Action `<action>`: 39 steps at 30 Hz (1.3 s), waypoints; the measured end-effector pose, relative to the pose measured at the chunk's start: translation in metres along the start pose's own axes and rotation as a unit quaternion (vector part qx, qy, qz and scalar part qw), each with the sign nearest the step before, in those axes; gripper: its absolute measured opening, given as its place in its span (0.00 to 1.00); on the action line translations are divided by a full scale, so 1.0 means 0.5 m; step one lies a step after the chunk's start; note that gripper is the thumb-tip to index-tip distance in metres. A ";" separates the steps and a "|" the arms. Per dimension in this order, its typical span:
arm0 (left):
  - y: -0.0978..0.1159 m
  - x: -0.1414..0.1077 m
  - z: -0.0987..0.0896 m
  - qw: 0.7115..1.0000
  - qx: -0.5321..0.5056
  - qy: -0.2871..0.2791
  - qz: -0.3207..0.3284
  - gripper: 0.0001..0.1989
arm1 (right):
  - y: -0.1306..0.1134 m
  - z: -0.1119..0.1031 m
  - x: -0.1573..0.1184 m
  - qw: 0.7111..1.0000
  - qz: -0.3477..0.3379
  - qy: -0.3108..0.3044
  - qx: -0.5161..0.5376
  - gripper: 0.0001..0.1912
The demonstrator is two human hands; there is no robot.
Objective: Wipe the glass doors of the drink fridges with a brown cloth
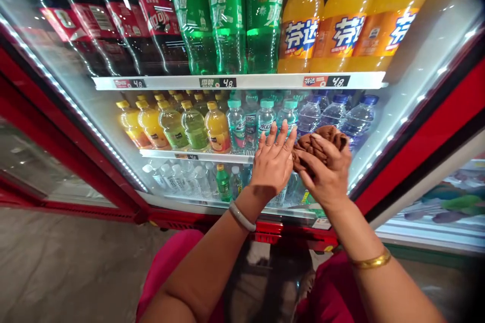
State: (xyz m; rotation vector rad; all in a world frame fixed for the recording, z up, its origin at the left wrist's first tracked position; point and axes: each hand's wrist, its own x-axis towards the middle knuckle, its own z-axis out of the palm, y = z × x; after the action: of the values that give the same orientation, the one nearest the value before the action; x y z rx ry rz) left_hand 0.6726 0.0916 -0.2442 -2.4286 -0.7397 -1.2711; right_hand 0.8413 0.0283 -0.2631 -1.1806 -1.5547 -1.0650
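Observation:
My left hand (273, 159) is stretched out flat with its fingers spread, seemingly against the glass front of a lit drinks fridge. A grey band circles that wrist. Close beside it, my right hand (328, 176) grips a crumpled brown cloth (335, 137), bunched up under the fingers. A gold bangle sits on the right wrist. Behind the hands stand small bottles with turquoise caps (266, 116) and clear bottles with blue caps (335, 110). The hands hide part of the middle and lower shelves.
The fridge's red frame (424, 133) slants along the right. Large cola (157, 20), green (226, 15) and orange soda bottles (299, 35) fill the top shelf. Juice bottles (217, 126) stand on the middle shelf. Another cabinet (450, 197) adjoins at right. The floor (76, 262) is grey.

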 end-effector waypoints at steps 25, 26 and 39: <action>-0.071 -0.031 -0.061 0.997 0.058 -0.005 -0.043 0.29 | -0.030 0.067 0.052 0.979 0.092 0.180 -0.023 0.13; -0.076 -0.035 -0.065 0.997 0.059 -0.011 -0.043 0.29 | -0.038 0.073 0.062 0.976 0.097 0.191 -0.028 0.16; -0.114 -0.047 -0.060 0.996 0.069 -0.012 -0.054 0.34 | -0.128 0.098 0.015 0.999 -0.037 0.023 0.001 0.33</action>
State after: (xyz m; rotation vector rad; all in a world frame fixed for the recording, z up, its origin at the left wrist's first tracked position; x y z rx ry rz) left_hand 0.6087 0.1170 -0.2454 -2.3243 -0.9445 -1.1885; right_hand 0.7706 0.0654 -0.2751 -1.0969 -1.5730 -1.1306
